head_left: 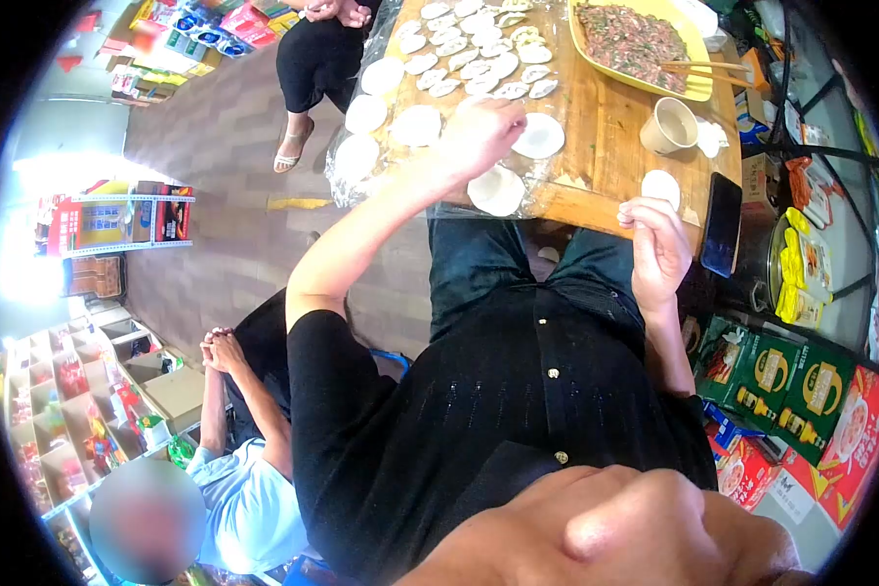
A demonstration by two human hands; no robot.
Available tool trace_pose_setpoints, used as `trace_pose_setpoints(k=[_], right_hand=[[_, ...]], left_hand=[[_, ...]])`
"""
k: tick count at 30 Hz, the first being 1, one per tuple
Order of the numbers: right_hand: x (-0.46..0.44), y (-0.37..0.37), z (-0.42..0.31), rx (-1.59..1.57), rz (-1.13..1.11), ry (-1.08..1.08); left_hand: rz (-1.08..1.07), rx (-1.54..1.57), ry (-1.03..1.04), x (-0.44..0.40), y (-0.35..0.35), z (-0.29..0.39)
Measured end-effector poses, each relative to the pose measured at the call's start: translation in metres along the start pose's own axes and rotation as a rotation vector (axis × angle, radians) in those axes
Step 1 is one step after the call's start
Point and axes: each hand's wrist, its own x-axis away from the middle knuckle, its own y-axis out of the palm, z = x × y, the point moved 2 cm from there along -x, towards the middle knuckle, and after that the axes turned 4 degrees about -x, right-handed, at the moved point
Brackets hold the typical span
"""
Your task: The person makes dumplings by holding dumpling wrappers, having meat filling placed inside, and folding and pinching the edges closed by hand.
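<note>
My left hand (488, 132) reaches over the table among round white dough wrappers, its fingers curled together. One wrapper (539, 137) lies just right of its fingertips and another wrapper (496, 191) just below it. Whatever the fingers may hold is hidden. At the table's near edge, my right hand (657, 244) is raised with fingers bent together and nothing visible in them. A single wrapper (661, 186) lies just beyond it. Filled dumplings (474, 68) sit in rows farther back, on clear plastic film.
A yellow tray of minced filling (578, 44) with chopsticks (708, 70) stands at the back right. Nearby are a paper cup (669, 127) and a phone (721, 225) at the table's right edge. One person sits lower left (249, 498); another's leg shows beyond the table. Green boxes (776, 381) stand right.
</note>
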Motion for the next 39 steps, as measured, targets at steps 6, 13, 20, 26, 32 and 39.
trace_pose_setpoints(k=[6,13,20,26,32,39], right_hand=[[0.014,-0.016,-0.014,0.061,0.035,0.032],[0.020,-0.028,-0.010,0.014,0.097,0.061],[0.019,-0.033,0.003,-0.042,0.109,0.079],[0.017,-0.039,0.008,-0.063,0.115,0.106],[0.014,-0.041,0.016,-0.043,0.069,0.151],[-0.014,-0.022,0.028,0.239,-0.058,0.126]], left_hand=[[-0.059,-0.047,-0.110,-0.018,0.047,0.002],[-0.061,-0.262,-0.125,-0.023,0.053,0.006],[-0.109,-0.157,-0.264,-0.032,0.060,0.001],[-0.135,-0.168,-0.283,-0.040,0.063,-0.009],[-0.134,-0.038,-0.300,-0.042,0.044,0.000],[0.038,0.149,0.004,-0.027,-0.001,0.074]])
